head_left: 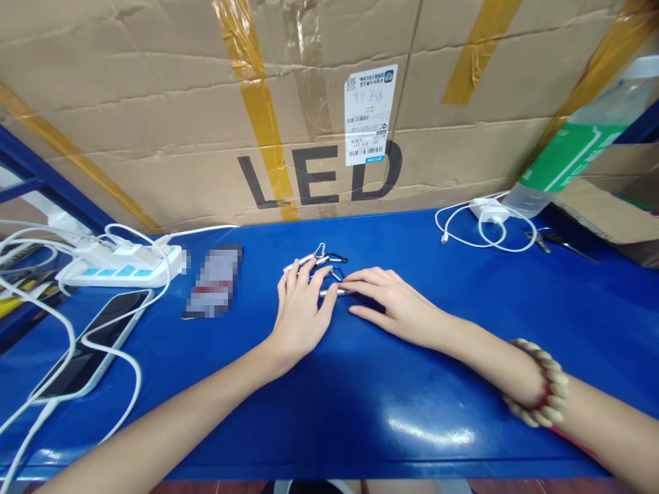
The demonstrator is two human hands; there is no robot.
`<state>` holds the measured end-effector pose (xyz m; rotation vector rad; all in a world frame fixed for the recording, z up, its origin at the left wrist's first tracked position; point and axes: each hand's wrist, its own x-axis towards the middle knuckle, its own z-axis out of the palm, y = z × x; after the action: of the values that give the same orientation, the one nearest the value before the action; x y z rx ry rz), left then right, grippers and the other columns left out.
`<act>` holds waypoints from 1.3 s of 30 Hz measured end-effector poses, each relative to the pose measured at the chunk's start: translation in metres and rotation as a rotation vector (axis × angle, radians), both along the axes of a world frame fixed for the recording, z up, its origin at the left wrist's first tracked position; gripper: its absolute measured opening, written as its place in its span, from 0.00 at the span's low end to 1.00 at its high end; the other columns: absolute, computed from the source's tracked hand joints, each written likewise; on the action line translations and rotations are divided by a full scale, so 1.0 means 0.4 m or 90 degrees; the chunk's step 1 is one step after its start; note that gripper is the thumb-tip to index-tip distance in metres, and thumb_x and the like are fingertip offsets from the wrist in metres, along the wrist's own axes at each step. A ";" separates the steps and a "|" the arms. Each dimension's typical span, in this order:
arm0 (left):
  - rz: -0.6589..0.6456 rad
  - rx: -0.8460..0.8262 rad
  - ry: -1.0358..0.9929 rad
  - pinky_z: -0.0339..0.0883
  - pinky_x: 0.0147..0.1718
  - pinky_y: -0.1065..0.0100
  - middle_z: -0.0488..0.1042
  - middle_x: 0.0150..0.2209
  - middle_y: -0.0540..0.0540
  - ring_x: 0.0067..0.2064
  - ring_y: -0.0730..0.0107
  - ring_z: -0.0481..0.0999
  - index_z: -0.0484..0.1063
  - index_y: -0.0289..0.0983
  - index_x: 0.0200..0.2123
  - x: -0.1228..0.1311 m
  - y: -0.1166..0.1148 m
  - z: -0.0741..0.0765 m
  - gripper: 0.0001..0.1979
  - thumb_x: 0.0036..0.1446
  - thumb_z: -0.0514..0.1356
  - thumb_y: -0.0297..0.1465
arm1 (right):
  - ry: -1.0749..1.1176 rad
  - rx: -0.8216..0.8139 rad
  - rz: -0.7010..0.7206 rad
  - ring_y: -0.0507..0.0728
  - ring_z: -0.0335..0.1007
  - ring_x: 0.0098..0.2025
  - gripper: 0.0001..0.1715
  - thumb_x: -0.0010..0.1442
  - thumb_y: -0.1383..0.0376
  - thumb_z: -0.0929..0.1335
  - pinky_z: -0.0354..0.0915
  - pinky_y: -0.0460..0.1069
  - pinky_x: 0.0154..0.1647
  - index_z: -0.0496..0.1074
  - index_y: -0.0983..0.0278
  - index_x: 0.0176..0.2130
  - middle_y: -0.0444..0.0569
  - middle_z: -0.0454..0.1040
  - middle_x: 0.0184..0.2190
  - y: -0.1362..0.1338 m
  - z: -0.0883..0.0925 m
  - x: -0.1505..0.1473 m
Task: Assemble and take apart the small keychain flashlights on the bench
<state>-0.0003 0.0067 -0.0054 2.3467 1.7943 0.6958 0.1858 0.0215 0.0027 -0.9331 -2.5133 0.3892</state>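
My left hand [301, 312] rests palm down on the blue table [360, 405], fingers spread over a small cluster of silver metal clips with wire loops [320, 260]. My right hand [391, 302] lies beside it, its fingertips touching a short silver metal piece [333, 292] that my left thumb also meets. Neither hand has lifted anything. A beaded bracelet [540, 384] circles my right wrist.
A cardboard box marked LED [319, 110] walls off the back. A white power strip [121, 267] and cables sit at the left, with a phone [90, 343] on a cable and a blurred card [213, 281]. A white charger cable [484, 223], a bottle [571, 151] and keys [546, 240] lie at the right.
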 end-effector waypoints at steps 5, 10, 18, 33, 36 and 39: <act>-0.036 0.039 0.004 0.44 0.58 0.52 0.60 0.58 0.47 0.62 0.59 0.49 0.67 0.43 0.47 -0.001 -0.002 -0.001 0.14 0.61 0.48 0.32 | -0.021 0.013 0.001 0.57 0.62 0.46 0.17 0.61 0.59 0.61 0.57 0.54 0.46 0.67 0.59 0.49 0.50 0.69 0.44 -0.006 0.006 -0.005; -0.048 0.033 -0.006 0.44 0.58 0.50 0.58 0.59 0.49 0.64 0.58 0.46 0.69 0.45 0.44 0.000 0.000 0.000 0.13 0.61 0.48 0.31 | -0.008 0.023 -0.010 0.57 0.62 0.44 0.15 0.61 0.60 0.61 0.57 0.53 0.44 0.69 0.60 0.46 0.50 0.69 0.43 -0.004 0.006 -0.003; -0.018 -0.007 -0.063 0.43 0.58 0.48 0.61 0.57 0.46 0.64 0.55 0.45 0.71 0.39 0.34 -0.003 0.008 0.001 0.09 0.58 0.51 0.31 | 0.030 -0.014 0.054 0.55 0.61 0.49 0.21 0.62 0.73 0.56 0.55 0.53 0.48 0.66 0.59 0.50 0.49 0.70 0.45 -0.009 -0.003 -0.010; 0.045 -0.007 -0.049 0.45 0.58 0.47 0.52 0.62 0.36 0.64 0.51 0.45 0.59 0.33 0.55 -0.004 0.014 -0.014 0.23 0.57 0.51 0.33 | 0.007 -0.039 0.002 0.55 0.65 0.41 0.13 0.62 0.59 0.61 0.55 0.51 0.42 0.71 0.60 0.40 0.48 0.71 0.38 -0.001 0.002 -0.006; 0.004 0.023 -0.083 0.44 0.58 0.48 0.53 0.62 0.41 0.64 0.56 0.44 0.59 0.38 0.54 -0.001 0.004 0.000 0.19 0.60 0.48 0.33 | 0.055 -0.039 -0.033 0.54 0.66 0.39 0.10 0.61 0.61 0.62 0.57 0.50 0.42 0.69 0.62 0.38 0.48 0.72 0.37 0.001 0.001 -0.007; -0.049 0.036 -0.085 0.45 0.58 0.50 0.59 0.58 0.44 0.63 0.59 0.48 0.67 0.41 0.45 0.002 -0.008 0.015 0.13 0.61 0.47 0.34 | 0.082 -0.054 -0.050 0.53 0.67 0.35 0.08 0.60 0.61 0.63 0.59 0.49 0.38 0.67 0.62 0.37 0.46 0.73 0.34 -0.004 0.004 -0.007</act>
<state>0.0007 0.0034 0.0008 2.3284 1.6408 0.8804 0.1829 0.0199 0.0042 -1.0031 -2.3520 0.5182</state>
